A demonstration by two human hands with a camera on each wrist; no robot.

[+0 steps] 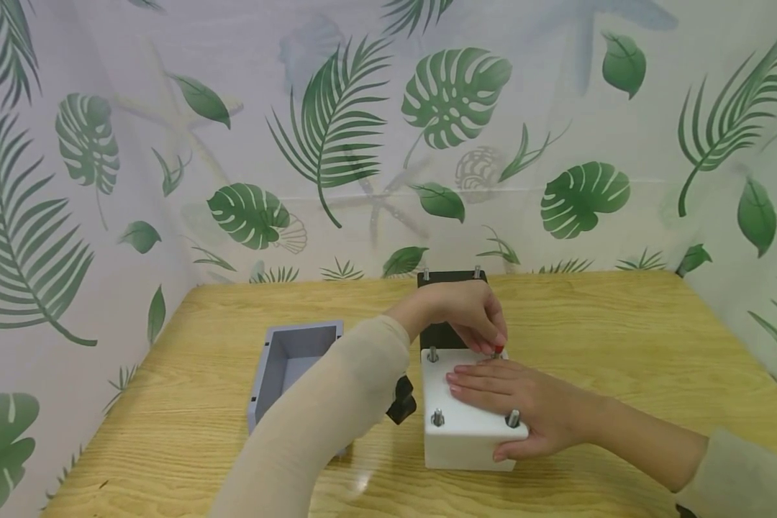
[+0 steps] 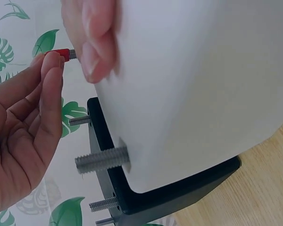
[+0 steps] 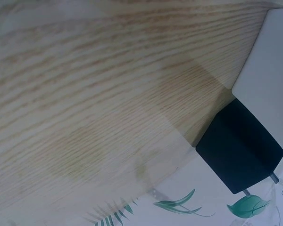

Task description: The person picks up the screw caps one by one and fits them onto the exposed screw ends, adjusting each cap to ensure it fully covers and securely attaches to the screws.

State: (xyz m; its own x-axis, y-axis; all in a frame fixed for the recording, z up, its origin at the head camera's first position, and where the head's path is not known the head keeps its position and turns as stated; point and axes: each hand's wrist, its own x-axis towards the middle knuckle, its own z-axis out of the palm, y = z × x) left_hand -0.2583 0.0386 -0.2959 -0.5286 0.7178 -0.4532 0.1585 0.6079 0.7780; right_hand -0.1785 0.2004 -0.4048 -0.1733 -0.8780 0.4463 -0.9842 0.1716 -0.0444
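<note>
A white block [image 1: 466, 446] with threaded metal studs standing from its top corners sits on the wooden table. At its far right corner my left hand [image 1: 462, 309] pinches a small red cap [image 2: 63, 53] between thumb and fingertips, at the end of a stud [image 2: 73, 54]. My right hand [image 1: 521, 399] lies on the block's top with straight fingers, its thumb against the near right side. Right behind the white block stands a black block [image 1: 437, 336], also with metal studs; in the right wrist view the black block [image 3: 240, 146] shows beside the white one.
To the left, a grey open bin [image 1: 268, 360] is partly hidden by my left forearm. A black object [image 1: 401, 401] shows beside that sleeve. A leaf-print cloth [image 1: 388, 144] hangs behind the wooden table [image 1: 621, 338].
</note>
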